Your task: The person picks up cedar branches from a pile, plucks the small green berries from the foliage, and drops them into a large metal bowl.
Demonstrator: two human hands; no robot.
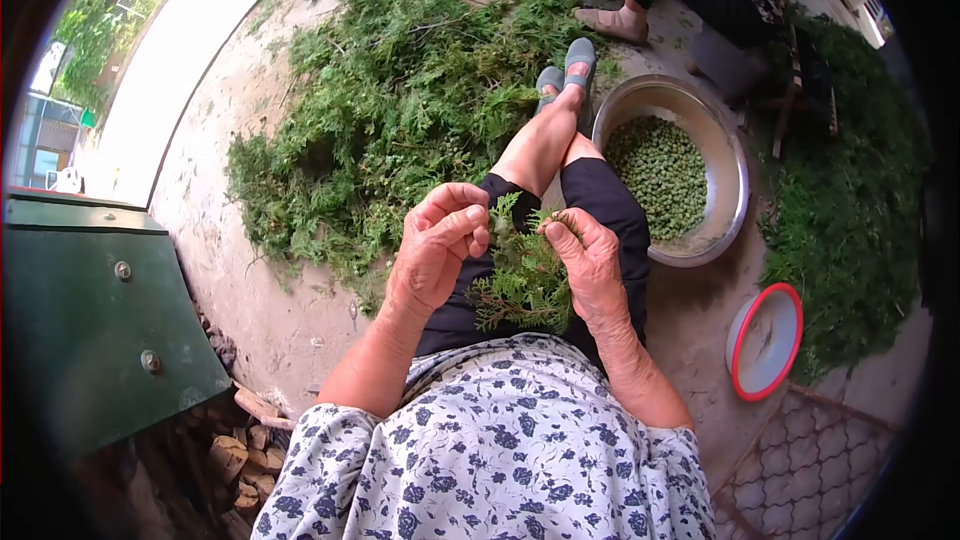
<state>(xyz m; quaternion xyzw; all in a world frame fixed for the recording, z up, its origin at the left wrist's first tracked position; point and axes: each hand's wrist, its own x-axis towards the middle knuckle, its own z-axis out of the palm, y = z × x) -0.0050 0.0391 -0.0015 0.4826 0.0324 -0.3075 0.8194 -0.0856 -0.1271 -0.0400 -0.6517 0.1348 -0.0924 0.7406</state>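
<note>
Head view: your left hand and right hand are both closed on the green sprig, with the fingertips pinching its upper tips. The sprig rests over your lap, between the hands. Far right of it, a metal bowl holds green berries. A branch pile lies far left.

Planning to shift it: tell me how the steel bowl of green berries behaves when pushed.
The steel bowl likely slides rather than tips, being wide and low. Its green berries, small and round, would probably roll about.
</note>
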